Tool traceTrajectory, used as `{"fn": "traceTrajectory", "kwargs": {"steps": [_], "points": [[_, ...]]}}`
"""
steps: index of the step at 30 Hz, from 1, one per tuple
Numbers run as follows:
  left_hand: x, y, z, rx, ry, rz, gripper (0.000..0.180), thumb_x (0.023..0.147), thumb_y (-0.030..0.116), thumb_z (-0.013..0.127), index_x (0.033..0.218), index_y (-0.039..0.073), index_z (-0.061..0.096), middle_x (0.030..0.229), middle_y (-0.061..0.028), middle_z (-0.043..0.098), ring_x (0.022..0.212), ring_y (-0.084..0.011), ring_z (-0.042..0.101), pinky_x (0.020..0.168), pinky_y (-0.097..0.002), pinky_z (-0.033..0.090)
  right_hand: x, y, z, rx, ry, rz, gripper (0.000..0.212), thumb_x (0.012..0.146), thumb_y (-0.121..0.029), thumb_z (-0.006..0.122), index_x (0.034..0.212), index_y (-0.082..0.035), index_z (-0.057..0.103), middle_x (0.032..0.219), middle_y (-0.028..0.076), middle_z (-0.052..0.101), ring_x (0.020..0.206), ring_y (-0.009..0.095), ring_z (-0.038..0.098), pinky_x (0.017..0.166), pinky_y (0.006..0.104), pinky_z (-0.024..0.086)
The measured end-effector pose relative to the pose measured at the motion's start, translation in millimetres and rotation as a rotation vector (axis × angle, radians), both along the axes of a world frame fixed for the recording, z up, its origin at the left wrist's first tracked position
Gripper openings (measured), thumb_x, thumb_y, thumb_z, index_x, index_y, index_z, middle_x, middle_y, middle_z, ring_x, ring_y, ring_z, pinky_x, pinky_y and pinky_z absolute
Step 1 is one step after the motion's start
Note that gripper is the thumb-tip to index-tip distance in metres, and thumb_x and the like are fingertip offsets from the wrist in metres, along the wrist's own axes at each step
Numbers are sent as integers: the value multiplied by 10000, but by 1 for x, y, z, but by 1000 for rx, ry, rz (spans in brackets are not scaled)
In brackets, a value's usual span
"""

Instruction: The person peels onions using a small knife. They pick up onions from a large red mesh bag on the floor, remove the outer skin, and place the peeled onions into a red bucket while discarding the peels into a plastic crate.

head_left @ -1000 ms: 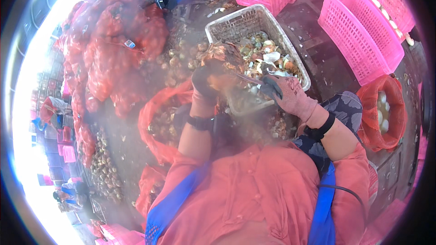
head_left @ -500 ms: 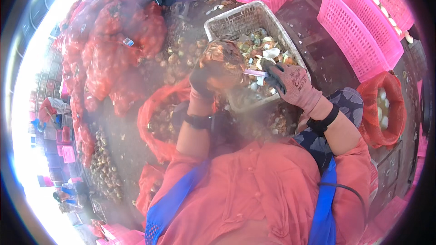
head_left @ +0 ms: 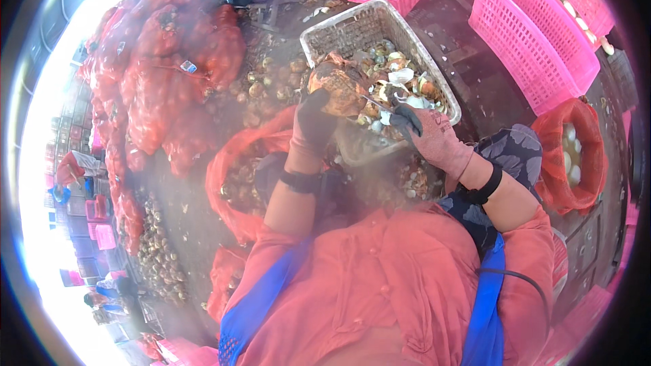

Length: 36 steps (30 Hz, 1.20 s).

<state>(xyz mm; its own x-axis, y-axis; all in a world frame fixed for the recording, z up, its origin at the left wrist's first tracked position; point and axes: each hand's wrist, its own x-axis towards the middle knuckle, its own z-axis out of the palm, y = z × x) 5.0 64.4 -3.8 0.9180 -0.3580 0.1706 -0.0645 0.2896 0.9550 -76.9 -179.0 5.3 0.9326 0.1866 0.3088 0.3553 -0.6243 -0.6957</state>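
Note:
In my gloved left hand (head_left: 315, 122) is a large brown onion (head_left: 337, 85) with loose, dry skin. The hand grips it from below and from the left, above the near left part of a dirty white crate (head_left: 449, 88). My right hand (head_left: 436, 141), in a pink glove with dark fingertips, is closed around a small knife (head_left: 374, 102). Its thin blade points left toward the onion, and the handle is mostly hidden by the fingers. Onion peelings and scraps (head_left: 400, 78) lie in the crate below both hands.
Red mesh sacks of onions (head_left: 163, 61) are heaped at the left. Loose onions (head_left: 261, 85) lie beside the crate, and an open red sack (head_left: 227, 176) is near my left arm. Pink crates (head_left: 529, 41) stand at the far right, above a red sack with peeled white onions (head_left: 573, 156).
The onion and my left hand have shifted slightly right and down. My right hand has turned and lowered a little, with the knife blade now tilted toward the onion.

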Motion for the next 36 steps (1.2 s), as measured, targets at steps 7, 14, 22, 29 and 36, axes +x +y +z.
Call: {"fn": "traceTrajectory", "kwargs": {"steps": [7,14,22,29,36], "points": [[5,0,6,154,-313,374,856,613,114,829,1371,58,434,1187,-62,589,1073,-206,594,930,-349,503,0,6,10,-120,63,9,254,912,-214,581,1115,-65,616,844,191,660,814,362,651,667,456,499],[8,12,8,-375,200,-126,795,660,225,675,1373,-10,416,1310,-197,535,1169,-365,558,1022,-462,463,1,-7,24,-366,-56,26,359,867,-214,615,1195,-68,596,950,171,630,853,338,631,739,427,497],[17,-7,-1,-696,-10,-688,615,929,411,406,1460,104,360,1370,-172,492,1252,-355,484,1089,-538,364,11,-22,21,-537,-85,69,395,835,-231,637,1207,-105,596,991,160,603,890,330,620,770,425,493],[-9,-10,23,-465,205,-375,617,826,248,523,1402,61,405,1340,-208,507,1203,-381,519,1008,-572,434,4,-22,25,-440,-130,-2,366,859,-193,633,1206,-87,593,926,160,628,868,332,635,742,423,500],[-11,-17,32,-505,144,-298,733,703,92,534,1383,-107,348,1321,-275,505,1188,-402,549,1019,-502,472,13,-29,-4,61,158,136,296,894,-284,620,1072,-49,650,865,142,660,798,279,653,690,384,503]]}}
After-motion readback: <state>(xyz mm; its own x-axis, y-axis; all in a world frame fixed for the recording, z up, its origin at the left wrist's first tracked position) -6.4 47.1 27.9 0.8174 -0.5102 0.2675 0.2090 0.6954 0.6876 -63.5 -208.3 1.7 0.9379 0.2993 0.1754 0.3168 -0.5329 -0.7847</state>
